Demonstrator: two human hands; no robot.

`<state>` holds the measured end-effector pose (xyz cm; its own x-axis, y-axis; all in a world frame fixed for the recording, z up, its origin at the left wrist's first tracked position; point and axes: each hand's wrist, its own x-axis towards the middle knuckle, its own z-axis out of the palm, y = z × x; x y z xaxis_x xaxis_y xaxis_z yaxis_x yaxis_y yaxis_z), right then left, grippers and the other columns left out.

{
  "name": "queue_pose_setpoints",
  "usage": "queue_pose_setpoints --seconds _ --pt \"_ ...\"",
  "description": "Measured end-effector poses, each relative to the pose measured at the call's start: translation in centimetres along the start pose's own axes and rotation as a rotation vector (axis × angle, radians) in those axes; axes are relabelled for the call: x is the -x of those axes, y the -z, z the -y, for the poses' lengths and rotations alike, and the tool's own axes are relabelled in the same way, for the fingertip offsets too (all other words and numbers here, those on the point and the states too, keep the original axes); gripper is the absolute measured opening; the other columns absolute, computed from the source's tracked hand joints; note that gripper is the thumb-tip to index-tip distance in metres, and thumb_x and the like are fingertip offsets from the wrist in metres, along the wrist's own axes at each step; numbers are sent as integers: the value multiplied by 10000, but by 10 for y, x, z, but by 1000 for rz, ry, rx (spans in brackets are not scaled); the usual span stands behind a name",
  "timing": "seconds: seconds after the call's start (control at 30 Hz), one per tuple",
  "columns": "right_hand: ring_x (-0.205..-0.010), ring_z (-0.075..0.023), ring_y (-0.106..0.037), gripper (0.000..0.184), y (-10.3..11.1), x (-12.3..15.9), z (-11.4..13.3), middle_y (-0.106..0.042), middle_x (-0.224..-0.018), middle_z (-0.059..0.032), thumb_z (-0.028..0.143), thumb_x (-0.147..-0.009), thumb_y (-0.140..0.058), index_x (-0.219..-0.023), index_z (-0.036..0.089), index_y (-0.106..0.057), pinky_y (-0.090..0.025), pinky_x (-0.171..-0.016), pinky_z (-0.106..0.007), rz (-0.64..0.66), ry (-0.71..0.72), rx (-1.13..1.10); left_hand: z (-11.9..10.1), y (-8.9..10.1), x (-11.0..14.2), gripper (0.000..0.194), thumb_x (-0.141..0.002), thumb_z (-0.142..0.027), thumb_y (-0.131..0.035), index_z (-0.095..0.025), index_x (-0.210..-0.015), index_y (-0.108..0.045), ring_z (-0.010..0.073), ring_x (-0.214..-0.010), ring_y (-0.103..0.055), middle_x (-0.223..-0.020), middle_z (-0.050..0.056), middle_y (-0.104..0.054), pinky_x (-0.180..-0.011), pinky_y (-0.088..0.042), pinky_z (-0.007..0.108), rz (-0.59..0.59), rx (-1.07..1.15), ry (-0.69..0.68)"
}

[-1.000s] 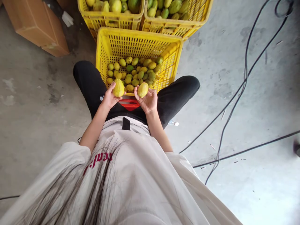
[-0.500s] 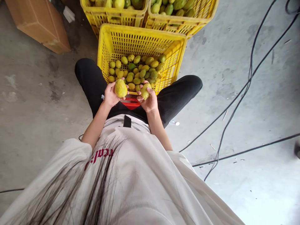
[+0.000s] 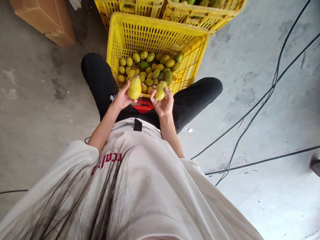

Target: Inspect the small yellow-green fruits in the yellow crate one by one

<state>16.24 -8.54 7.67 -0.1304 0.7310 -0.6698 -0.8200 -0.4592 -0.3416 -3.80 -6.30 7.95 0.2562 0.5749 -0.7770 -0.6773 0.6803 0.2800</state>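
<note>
My left hand (image 3: 121,99) is closed round a yellow-green mango (image 3: 134,88), held just over the near rim of a yellow plastic crate (image 3: 160,32). My right hand (image 3: 164,103) grips a second, slightly greener mango (image 3: 160,91) beside it. Both hands hover above my lap, between my knees in black trousers. Inside the crate lie several small yellow and green mangoes (image 3: 150,66) in a shallow layer on its floor.
Two more yellow crates (image 3: 200,15) with fruit stand behind the first. A brown cardboard box (image 3: 47,20) sits at the upper left on the concrete floor. Black cables (image 3: 260,100) run across the floor on the right. A red object (image 3: 142,107) shows under my hands.
The view has tilted, so crates sit higher in frame. My right hand has turned its mango and closed more tightly round it. Both hands stayed near the crate's rim.
</note>
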Motion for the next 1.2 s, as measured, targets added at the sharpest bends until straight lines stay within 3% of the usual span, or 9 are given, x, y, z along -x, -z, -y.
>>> queue_pose_setpoints --seconds 0.13,0.3,0.4,0.5,0.67,0.83,0.97,1.07,1.2 --pt "-1005 -188 -755 198 7 -2 -2 -754 -1221 -21 454 -1063 -663 -1236 357 -665 -688 -648 -244 32 -29 103 2 5 -3 489 -1085 -598 -659 -324 -1487 -705 214 -775 -826 -1131 73 -825 -486 -544 207 29 -51 -23" --pt "-914 -141 -721 156 15 -10 -12 -761 -1151 11 345 -1039 -747 -1167 317 -662 -619 -653 -185 118 21 215 4 4 -7 551 -1095 -650 -599 -240 -1443 -721 145 -556 -713 -920 50 -776 -388 -409 179 56 -140 43" --pt "-919 -142 -724 129 18 -16 -16 -770 -1123 22 411 -1107 -651 -1184 308 -657 -631 -705 -213 158 27 199 4 0 -6 551 -1133 -616 -512 -207 -1439 -720 170 -634 -767 -995 81 -813 -426 -454 185 36 -141 42" --pt "-1098 -207 -763 265 18 -19 -13 -790 -1153 -7 518 -1111 -601 -1232 294 -675 -692 -836 -318 144 -1 111 2 -2 -5 582 -1177 -561 -344 -201 -1446 -715 226 -838 -848 -1130 107 -842 -526 -555 209 12 -109 13" --pt "-1318 -280 -740 237 15 -15 -6 -802 -1116 -32 417 -1004 -716 -1202 289 -695 -708 -998 -442 71 -20 -17 -2 -1 -7 616 -1196 -523 -264 -157 -1425 -703 269 -1037 -866 -1150 112 -836 -661 -655 248 11 -94 -8" --pt "-1121 -193 -769 114 18 -15 -9 -764 -1055 8 337 -1014 -728 -1091 300 -653 -707 -892 -308 36 27 -15 0 1 -6 521 -1225 -485 -308 -166 -1412 -675 229 -1015 -849 -1100 77 -820 -794 -688 290 16 -154 -17" --pt "-955 -140 -742 214 22 -16 -11 -734 -1028 35 329 -974 -814 -1030 303 -610 -649 -720 -191 55 34 51 3 2 -4 379 -1225 -368 -342 -198 -1416 -621 180 -899 -810 -1087 58 -827 -726 -620 250 57 -210 -100" --pt "-1022 -165 -757 278 24 -16 -11 -746 -1116 19 425 -970 -838 -1053 310 -599 -646 -695 -206 71 37 133 6 3 -4 350 -1203 -319 -347 -224 -1439 -587 166 -804 -792 -1053 26 -794 -651 -570 246 76 -252 -124" --pt "-1165 -201 -765 340 24 -17 -13 -749 -1195 3 523 -976 -831 -1113 314 -601 -679 -802 -275 86 63 240 7 2 -5 376 -1182 -378 -375 -234 -1431 -618 186 -798 -799 -986 24 -741 -645 -568 254 64 -293 -93"
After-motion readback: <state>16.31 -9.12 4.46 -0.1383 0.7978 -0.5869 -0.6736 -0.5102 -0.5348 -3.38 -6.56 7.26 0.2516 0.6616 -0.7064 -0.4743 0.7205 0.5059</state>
